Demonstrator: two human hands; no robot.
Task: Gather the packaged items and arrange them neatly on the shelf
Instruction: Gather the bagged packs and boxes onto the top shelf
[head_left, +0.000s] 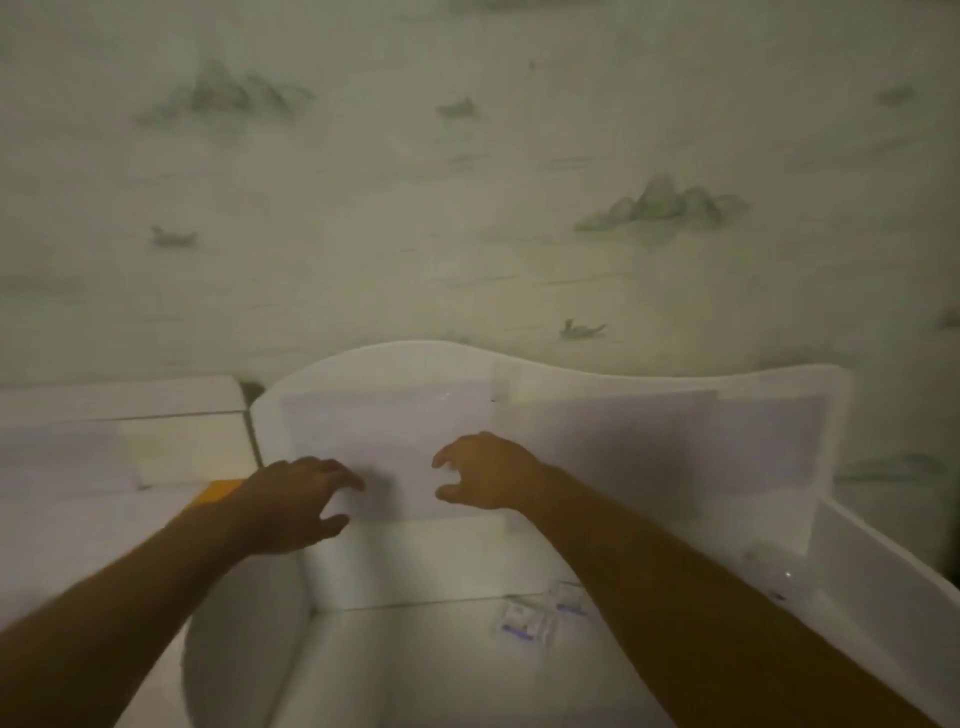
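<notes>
Two bare hands reached forward over a white shelf (649, 384) with a wavy back panel, set against pale wallpaper (467, 182) printed with faint mountains. The left hand (296, 506) hovered with fingers spread and loosely curled, holding nothing. The right hand (491, 475) did likewise, thumb and fingers parted, empty. Small clear packaged items (540, 616) lay on the shelf floor below the right forearm. The view was blurred.
</notes>
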